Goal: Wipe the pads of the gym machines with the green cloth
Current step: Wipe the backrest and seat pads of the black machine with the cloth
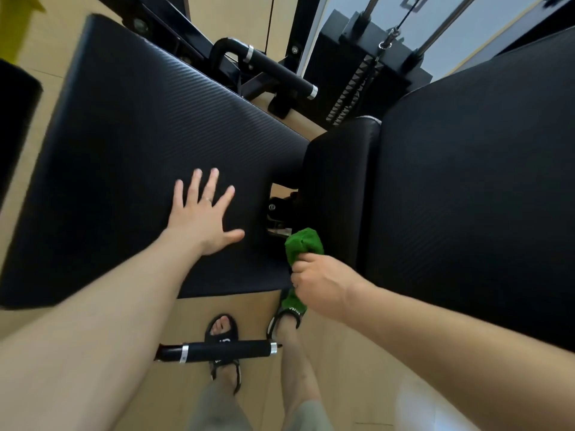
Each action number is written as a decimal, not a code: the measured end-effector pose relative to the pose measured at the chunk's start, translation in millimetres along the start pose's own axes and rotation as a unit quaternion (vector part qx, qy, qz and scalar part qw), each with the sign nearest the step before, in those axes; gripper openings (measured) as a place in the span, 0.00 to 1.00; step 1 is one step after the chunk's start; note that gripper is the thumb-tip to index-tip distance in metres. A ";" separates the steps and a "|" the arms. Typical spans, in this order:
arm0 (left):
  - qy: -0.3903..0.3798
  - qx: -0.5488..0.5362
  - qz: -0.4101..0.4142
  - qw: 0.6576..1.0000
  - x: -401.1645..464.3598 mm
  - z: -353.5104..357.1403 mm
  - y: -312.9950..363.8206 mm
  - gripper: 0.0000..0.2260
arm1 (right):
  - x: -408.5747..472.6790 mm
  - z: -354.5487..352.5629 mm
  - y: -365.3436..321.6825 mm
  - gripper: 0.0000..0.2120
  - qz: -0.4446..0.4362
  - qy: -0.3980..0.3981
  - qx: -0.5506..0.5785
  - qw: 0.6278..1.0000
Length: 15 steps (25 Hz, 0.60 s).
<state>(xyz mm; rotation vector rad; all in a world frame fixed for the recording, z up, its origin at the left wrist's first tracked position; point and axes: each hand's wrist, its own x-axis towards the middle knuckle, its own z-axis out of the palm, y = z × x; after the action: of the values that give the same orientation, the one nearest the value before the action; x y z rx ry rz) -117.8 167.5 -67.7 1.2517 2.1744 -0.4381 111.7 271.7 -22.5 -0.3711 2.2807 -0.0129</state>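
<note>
A wide black ribbed seat pad (130,144) fills the left and middle of the view. My left hand (203,214) lies flat on it near its right end, fingers spread. A tall black back pad (473,188) rises on the right, with a narrower black pad (339,188) beside it. My right hand (320,283) is closed around the bunched green cloth (303,245), which sticks up by the lower edge of the narrow pad, close to the gap between the pads. Another end of the cloth hangs below my fist.
A black handle bar (217,351) with silver rings juts out near my sandalled feet (222,329) on the tan floor. Another handle (277,71), the machine frame and a weight stack (357,94) with cable stand behind. A black roller (15,119) sits at far left.
</note>
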 end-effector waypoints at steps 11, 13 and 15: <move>0.007 0.032 0.024 0.999 -31.7 49.7 -19.3 0.49 | -60.6 -47.6 3.9 0.32 0.325 0.009 -0.229 0.917; 0.023 0.032 0.022 0.999 -29.3 53.3 -20.0 0.50 | -47.0 -42.7 7.5 0.32 0.347 0.016 -0.217 0.912; 0.030 0.032 0.020 0.999 -28.9 55.0 -20.1 0.50 | -29.3 -41.2 21.4 0.32 0.351 0.032 -0.208 0.913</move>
<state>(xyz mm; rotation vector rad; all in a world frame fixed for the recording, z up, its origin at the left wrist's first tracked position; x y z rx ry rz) -106.2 108.1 -92.1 1.3565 2.1968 -0.4616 94.5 295.6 23.9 0.2609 2.3494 0.8442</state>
